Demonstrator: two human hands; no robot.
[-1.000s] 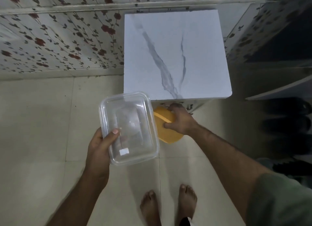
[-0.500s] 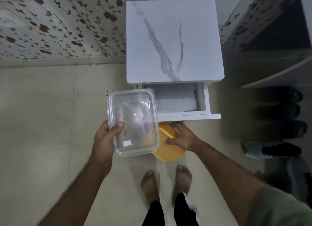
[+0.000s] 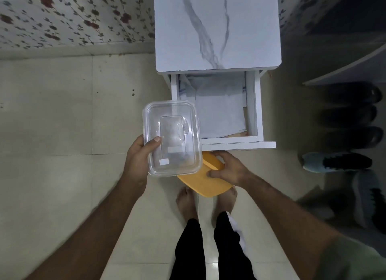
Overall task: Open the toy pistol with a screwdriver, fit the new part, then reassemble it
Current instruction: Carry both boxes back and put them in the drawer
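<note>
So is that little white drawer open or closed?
Open. The drawer is pulled out from under the marble-patterned top, and you can see white papers lying inside it.

Head view — steeply downward, standing height

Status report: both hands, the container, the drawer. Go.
Left hand grips clear container. Right hand holds orange lid. Drawer open, white papers inside. No toy pistol or screwdriver visible.

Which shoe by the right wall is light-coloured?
The grey-blue sneaker, nearest the right hand that grips the yellow lid. The three shoes beyond it, nearest one, are dark, almost black.
</note>
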